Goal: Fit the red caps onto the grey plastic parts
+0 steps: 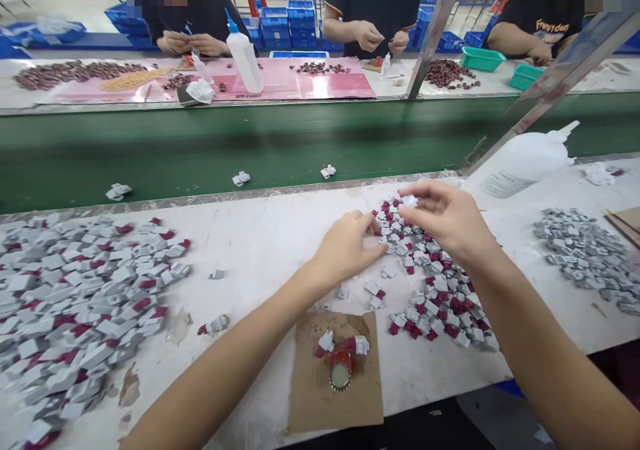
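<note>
My right hand (447,223) is over the far end of a pile of small grey-and-maroon plastic parts (435,297). Its thumb and fingers are around a small white plastic part (409,201). At the left edge of the same pile is my left hand (350,243), thumb and fingers apart, with no part visible between them. Nearer me lies a piece of brown cardboard (335,410). On it sit a red bottle cap (341,370), turned up with pale stuff inside, and two grey-and-maroon parts (359,345).
A larger pile of grey-and-maroon parts (75,310) covers the left side; grey parts (585,257) lie at right. A white squeeze bottle (523,163) leans near a metal post (435,37). Several parts rest on the green belt (280,133). Co-workers sit beyond it.
</note>
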The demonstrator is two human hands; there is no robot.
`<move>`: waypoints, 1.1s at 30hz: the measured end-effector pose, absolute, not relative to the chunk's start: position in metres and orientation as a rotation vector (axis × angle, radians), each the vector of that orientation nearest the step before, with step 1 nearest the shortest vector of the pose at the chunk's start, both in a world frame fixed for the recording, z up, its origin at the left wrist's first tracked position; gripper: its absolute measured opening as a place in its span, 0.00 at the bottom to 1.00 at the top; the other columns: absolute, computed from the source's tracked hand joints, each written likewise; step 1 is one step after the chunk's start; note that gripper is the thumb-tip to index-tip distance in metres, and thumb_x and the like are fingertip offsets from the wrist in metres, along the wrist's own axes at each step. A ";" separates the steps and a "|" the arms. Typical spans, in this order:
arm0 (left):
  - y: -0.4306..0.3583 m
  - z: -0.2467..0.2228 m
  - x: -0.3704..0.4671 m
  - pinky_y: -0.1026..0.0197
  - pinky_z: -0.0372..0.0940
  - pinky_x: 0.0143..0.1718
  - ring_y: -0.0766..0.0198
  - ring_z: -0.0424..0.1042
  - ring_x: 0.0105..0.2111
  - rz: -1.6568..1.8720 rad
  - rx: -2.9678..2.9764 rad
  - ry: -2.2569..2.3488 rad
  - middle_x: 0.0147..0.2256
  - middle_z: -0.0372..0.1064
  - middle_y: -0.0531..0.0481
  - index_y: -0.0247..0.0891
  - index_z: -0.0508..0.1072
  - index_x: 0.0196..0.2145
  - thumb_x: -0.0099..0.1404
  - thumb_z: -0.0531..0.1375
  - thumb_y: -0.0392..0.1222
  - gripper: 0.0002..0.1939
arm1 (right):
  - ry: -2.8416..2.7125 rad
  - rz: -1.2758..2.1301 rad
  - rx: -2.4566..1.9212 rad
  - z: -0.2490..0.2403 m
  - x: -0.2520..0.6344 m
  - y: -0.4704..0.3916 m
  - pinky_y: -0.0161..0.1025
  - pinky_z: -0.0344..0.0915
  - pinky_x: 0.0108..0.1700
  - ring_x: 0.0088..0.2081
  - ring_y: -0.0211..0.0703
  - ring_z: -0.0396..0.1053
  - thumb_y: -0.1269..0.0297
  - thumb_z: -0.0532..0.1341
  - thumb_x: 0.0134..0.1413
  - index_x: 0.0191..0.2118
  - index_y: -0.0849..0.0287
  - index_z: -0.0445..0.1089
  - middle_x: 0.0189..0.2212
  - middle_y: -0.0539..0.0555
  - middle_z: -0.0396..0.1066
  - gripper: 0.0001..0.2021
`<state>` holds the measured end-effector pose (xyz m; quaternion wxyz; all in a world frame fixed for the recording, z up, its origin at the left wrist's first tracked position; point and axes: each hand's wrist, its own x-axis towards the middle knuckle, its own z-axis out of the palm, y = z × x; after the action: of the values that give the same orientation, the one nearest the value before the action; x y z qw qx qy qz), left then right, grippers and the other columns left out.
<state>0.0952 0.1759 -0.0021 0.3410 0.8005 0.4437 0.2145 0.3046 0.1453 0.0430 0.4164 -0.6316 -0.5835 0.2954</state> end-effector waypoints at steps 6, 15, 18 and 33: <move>0.150 -0.019 0.101 0.46 0.72 0.51 0.46 0.78 0.48 0.563 2.043 1.148 0.44 0.79 0.45 0.43 0.71 0.39 0.68 0.69 0.31 0.11 | -1.067 1.035 -1.454 0.021 0.290 0.049 0.46 0.86 0.39 0.35 0.49 0.86 0.54 0.79 0.60 0.50 0.56 0.80 0.38 0.58 0.87 0.18; 0.125 0.002 0.062 0.56 0.72 0.41 0.58 0.78 0.39 0.653 1.805 1.137 0.41 0.79 0.50 0.42 0.76 0.46 0.75 0.64 0.38 0.03 | -0.862 1.217 -1.352 0.011 0.267 0.006 0.41 0.88 0.38 0.38 0.50 0.89 0.52 0.79 0.63 0.49 0.53 0.88 0.39 0.56 0.88 0.14; 0.105 0.011 0.036 0.58 0.69 0.35 0.60 0.74 0.32 0.667 1.559 1.161 0.33 0.75 0.53 0.43 0.75 0.50 0.78 0.64 0.44 0.06 | -0.841 1.261 -1.372 0.009 0.263 0.000 0.40 0.87 0.38 0.35 0.49 0.88 0.53 0.80 0.62 0.49 0.50 0.89 0.34 0.54 0.87 0.13; 0.032 0.017 0.013 0.63 0.76 0.44 0.64 0.82 0.39 0.796 0.803 0.958 0.40 0.84 0.47 0.38 0.80 0.54 0.76 0.72 0.49 0.16 | -1.059 1.177 -1.249 0.011 0.234 -0.013 0.35 0.86 0.52 0.49 0.46 0.88 0.66 0.78 0.63 0.48 0.43 0.90 0.48 0.51 0.88 0.11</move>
<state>0.0135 0.0321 0.0170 0.7379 0.3657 0.4361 0.3628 0.2343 -0.0132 0.0114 0.5334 -0.5239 -0.4440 0.4938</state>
